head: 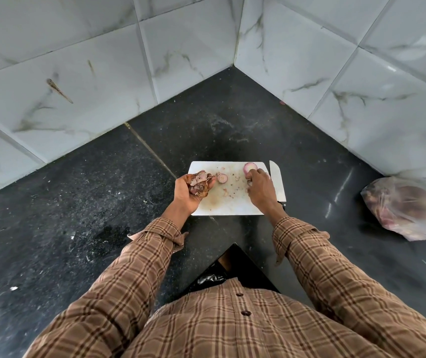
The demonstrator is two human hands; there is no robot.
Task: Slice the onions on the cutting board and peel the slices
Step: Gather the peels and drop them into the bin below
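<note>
Head view: person at a dark counter corner, white cutting board [228, 202] in front.
Left hand [193, 188]: cupped palm-up at the board's left edge, fingers curled round a heap of dry onion skins [200, 181].
Right hand [259, 186]: fingers bent down onto the board beside an onion half [250, 167]; what they pinch is hidden.
Onion slice [222, 178]: 1 small piece lies cut-face up, mid-board.
Knife [277, 180]: lies along the board's right edge, unheld.
Bag [408, 208]: plastic, well to the right, apparently more onions.
Progress: some cutting and peeling done; slicing likely remains.
</note>
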